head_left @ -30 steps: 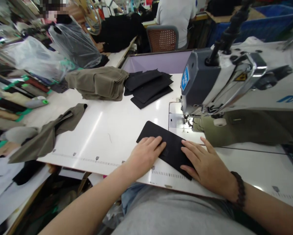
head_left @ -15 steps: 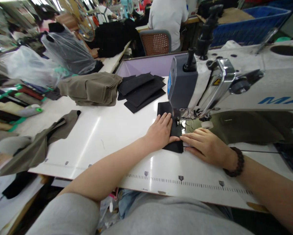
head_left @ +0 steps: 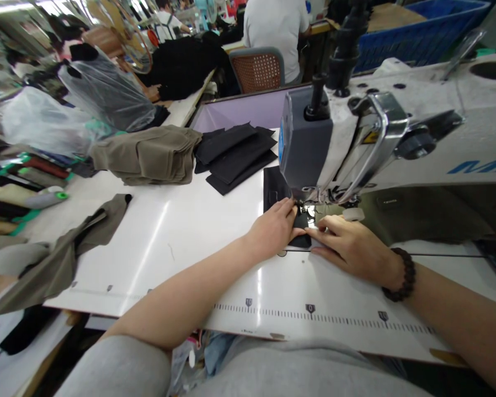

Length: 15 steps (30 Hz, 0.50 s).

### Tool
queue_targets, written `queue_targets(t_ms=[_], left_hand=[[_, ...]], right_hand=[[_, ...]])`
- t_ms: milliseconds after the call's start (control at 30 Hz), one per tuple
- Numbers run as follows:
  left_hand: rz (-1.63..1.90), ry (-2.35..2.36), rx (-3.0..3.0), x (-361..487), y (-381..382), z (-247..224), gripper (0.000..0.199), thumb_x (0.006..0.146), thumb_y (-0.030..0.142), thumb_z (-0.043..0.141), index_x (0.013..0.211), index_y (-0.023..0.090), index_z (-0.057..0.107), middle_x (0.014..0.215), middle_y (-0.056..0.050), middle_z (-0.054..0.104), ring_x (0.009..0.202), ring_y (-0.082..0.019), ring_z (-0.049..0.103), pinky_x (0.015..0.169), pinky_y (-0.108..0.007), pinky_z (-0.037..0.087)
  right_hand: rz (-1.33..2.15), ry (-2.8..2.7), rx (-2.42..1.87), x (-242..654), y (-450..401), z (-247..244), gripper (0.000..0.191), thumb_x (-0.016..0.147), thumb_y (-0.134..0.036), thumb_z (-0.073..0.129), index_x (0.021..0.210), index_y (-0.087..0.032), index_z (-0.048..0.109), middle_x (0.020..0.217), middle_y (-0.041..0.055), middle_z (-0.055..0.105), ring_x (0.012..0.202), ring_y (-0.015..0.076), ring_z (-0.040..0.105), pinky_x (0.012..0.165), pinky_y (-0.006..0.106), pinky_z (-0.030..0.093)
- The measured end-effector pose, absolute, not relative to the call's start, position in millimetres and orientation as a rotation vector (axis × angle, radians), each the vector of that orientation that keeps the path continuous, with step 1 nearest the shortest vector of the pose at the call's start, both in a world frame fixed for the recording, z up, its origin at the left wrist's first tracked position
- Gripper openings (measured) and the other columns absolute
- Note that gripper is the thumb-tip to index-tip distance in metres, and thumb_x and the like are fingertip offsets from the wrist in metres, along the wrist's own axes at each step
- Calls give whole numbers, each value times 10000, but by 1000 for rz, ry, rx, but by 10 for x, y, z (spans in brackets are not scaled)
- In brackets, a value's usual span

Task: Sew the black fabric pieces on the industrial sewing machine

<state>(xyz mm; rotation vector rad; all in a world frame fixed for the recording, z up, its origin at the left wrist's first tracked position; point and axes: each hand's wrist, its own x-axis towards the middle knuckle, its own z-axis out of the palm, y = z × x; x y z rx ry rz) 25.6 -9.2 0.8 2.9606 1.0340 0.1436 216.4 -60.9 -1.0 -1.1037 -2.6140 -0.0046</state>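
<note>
A black fabric piece (head_left: 272, 182) lies under the needle area of a white and grey sewing machine (head_left: 308, 138). My left hand (head_left: 271, 229) rests on it, palm down, fingers stretched and partly covering the cloth left of the presser foot (head_left: 308, 212). My right hand (head_left: 351, 245) is just right of the cloth, its index fingertip at the cloth's edge close to the left thumb. The right thumb is apart from the index finger, and the other fingers are bent. Olive fabric (head_left: 421, 212) lies beneath the machine arm, behind my right hand.
Black fabric pieces (head_left: 239, 151) and a stack of olive-brown pieces (head_left: 148, 154) sit at the table's back. An olive strip (head_left: 65, 259) hangs over the left edge beside thread spools (head_left: 44, 198). Behind are a chair (head_left: 258, 70), a seated person (head_left: 272, 33) and a blue crate (head_left: 413, 38).
The black fabric has moved away from me under the presser foot, my left hand travelling slightly with it. My right middle finger has bent more. The view has shifted slightly.
</note>
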Motion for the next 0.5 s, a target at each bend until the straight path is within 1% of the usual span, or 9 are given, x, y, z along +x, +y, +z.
queue_targets(t_ms=[133,333,500], left_hand=[[155,1032,2931,257,-75,24,470,852,417,472,1090,12,481,1179,-195,474,1211,-269,357,971,-337,363],[195,1033,2914,259,-69,26,452,849,407,484,1085,22,484,1180,-188,471,1198,-263,373,978,-341,356],[199,1014,2937,266,-65,33,482,846,394,493,1111,-8,479,1185,-192,470,1190,-263,380,1009,-327,322]], right_hand=[[-3,-2607,-1107,2161,-608,-20,347,896,-335,368,1070,-123,581,857,103,569,754,181,508,652,314,383],[13,-2604,-1128,2164,-607,-30,334,889,-333,388,1069,-126,578,883,111,572,768,183,514,664,320,390],[11,-2598,-1155,2163,-609,-21,329,880,-331,403,1054,-121,587,888,117,562,776,193,508,681,331,401]])
